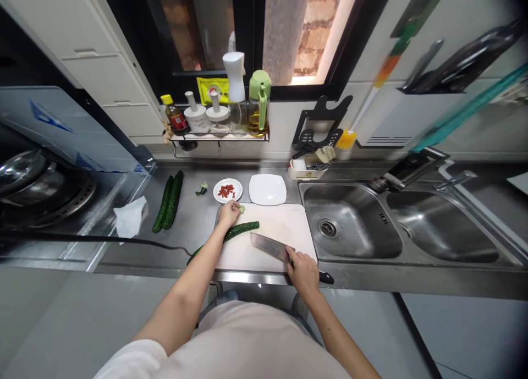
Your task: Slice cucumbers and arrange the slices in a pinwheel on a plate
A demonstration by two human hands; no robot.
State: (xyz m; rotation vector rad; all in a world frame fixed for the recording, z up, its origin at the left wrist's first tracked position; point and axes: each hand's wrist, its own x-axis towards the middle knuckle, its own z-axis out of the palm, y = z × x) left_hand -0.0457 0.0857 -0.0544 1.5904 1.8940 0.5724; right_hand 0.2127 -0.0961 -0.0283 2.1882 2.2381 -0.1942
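Note:
My left hand (230, 212) is closed at the upper left of the white cutting board (284, 225), its fingers pinching a small cucumber piece (241, 208). A long cut cucumber (243, 228) lies across the board's left side, partly hidden under my left forearm. My right hand (303, 269) grips a cleaver (270, 246) by its handle. The blade rests low over the board, its tip near the cucumber's cut end and apart from it. Just beyond my left hand stands a round white plate (217, 191) of chopped red pieces (226, 191).
Two whole cucumbers (168, 202) lie at left beside a crumpled white tissue (130, 217). Green scraps (202, 189) sit near an unloaded square plate (267, 189). A black handle (326, 278) juts past the board's front right corner. The double sink (355, 219) is at right; a dark cable crosses at left.

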